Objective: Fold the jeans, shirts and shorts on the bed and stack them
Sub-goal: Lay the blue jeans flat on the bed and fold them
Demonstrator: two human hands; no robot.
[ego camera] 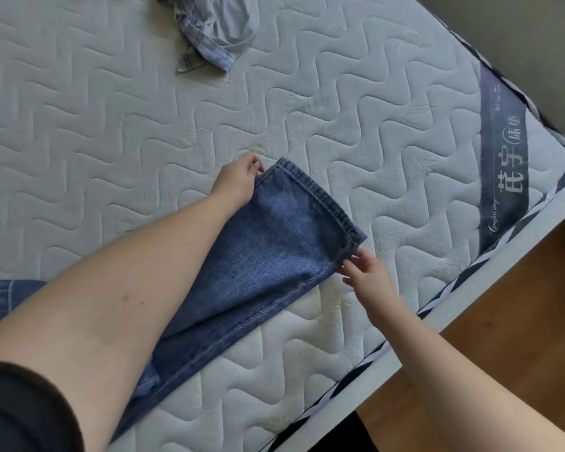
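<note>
Blue jeans (274, 243) lie stretched along the near part of the bed, the leg hems pointing away from me. My left hand (238, 182) pinches the far corner of the hem. My right hand (367, 275) pinches the near corner of the same hem. My left forearm covers much of the jeans' upper part; a strip of denim shows at the left edge. A crumpled light blue plaid shirt (216, 31) lies at the far side of the bed.
The bed is a bare white quilted mattress (111, 125) with a grey label band (503, 158) near its right end. Its edge runs diagonally at the right, with wooden floor (519, 321) beyond it.
</note>
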